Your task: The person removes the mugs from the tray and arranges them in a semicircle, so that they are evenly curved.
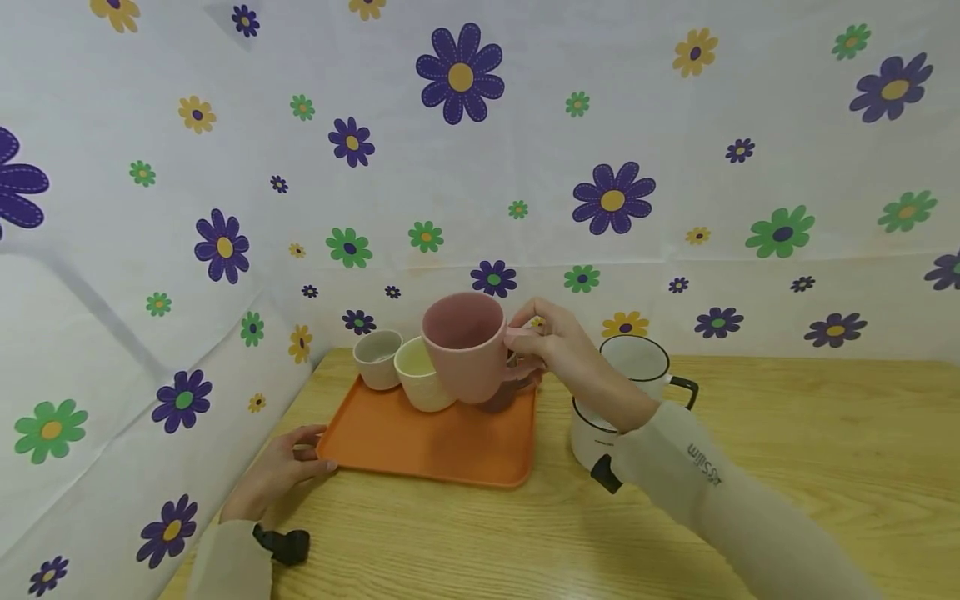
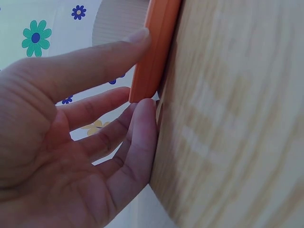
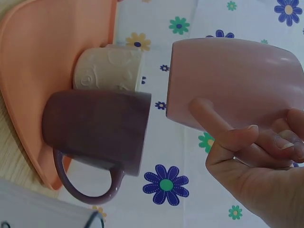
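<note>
My right hand (image 1: 558, 346) holds a pink mug (image 1: 468, 354) by its handle, raised over the back of an orange tray (image 1: 420, 446). In the right wrist view the pink mug (image 3: 232, 80) hangs clear above a purple mug (image 3: 97, 128) that stands on the tray. A pale yellow cup (image 1: 423, 379) and a light grey cup (image 1: 378, 358) stand on the tray's back left. At the tray's front left corner my left hand (image 1: 277, 471) grips the edge; in the left wrist view its thumb and fingers lie on the orange rim (image 2: 154, 52).
Right of the tray, beside my right forearm, stand two white mugs with black rims, a rear one (image 1: 637, 358) and a front one (image 1: 588, 437) partly hidden by the sleeve. A flowered cloth (image 1: 525, 150) hangs behind and left of the wooden table (image 1: 810, 433).
</note>
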Demonstrator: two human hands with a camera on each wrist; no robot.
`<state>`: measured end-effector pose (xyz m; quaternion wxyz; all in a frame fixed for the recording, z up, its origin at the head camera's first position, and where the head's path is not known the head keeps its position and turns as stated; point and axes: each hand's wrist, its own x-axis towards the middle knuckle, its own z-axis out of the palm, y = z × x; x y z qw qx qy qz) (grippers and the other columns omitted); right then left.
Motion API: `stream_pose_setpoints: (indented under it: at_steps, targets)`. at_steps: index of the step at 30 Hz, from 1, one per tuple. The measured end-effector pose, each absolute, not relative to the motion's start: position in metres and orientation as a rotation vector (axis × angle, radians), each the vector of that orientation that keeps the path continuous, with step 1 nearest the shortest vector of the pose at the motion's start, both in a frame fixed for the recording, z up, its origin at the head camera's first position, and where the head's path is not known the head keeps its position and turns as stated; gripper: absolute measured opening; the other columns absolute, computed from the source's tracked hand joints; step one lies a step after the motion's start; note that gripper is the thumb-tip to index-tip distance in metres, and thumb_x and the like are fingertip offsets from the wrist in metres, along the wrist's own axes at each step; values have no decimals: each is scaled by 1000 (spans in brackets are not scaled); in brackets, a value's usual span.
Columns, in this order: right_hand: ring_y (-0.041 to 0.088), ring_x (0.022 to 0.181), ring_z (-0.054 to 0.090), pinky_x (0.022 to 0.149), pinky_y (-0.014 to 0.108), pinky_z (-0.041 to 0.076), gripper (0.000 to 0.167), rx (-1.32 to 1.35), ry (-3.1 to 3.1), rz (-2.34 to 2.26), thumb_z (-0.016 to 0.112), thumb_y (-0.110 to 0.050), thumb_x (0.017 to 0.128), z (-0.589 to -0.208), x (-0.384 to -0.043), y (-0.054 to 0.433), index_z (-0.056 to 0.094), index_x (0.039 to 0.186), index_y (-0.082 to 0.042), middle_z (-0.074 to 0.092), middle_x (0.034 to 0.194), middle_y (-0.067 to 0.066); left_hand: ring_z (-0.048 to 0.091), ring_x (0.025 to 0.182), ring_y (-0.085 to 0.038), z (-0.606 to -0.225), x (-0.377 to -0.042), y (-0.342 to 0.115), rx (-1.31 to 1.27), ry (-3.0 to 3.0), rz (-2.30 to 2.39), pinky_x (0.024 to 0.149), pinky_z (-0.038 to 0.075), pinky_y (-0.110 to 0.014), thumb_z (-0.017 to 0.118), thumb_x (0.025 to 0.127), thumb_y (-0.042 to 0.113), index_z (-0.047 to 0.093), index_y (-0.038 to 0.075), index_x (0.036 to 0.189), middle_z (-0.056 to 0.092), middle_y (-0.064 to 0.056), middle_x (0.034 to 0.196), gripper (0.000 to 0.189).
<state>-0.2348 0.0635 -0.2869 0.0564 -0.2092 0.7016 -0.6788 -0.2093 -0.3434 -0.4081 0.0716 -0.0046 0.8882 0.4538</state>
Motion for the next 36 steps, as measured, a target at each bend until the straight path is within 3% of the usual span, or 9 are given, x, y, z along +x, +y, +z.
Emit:
stream_pose_setpoints:
  at_steps: [7, 13, 36]
  targets:
    - [17, 61, 67, 53, 27, 43, 8, -640, 2164, -2060, 55, -5, 100, -286, -239, 75, 49, 104, 0, 60, 64, 2, 63, 110, -35, -409, -210, -343, -38, 2680, 1342, 82, 56, -34, 77, 90, 9, 39, -14, 146, 55, -30, 129, 71]
    - [15, 52, 41, 51, 27, 43, 8, -649, 2208, -2036, 57, -3, 99, -286, -240, 83, 50, 103, 0, 41, 58, 2, 63, 112, -38, -408, -209, -343, -7, 2666, 1361, 86, 56, -37, 75, 92, 7, 38, -15, 146, 55, -31, 130, 69]
    - [15, 54, 38, 55, 30, 47, 12, -542, 2312, -2018, 56, -8, 103, -282, -240, 125, 48, 105, -1, 40, 60, 2, 63, 112, -39, -411, -210, -346, 3, 2665, 1374, 86, 56, -38, 75, 91, 7, 38, -14, 146, 55, -32, 131, 70]
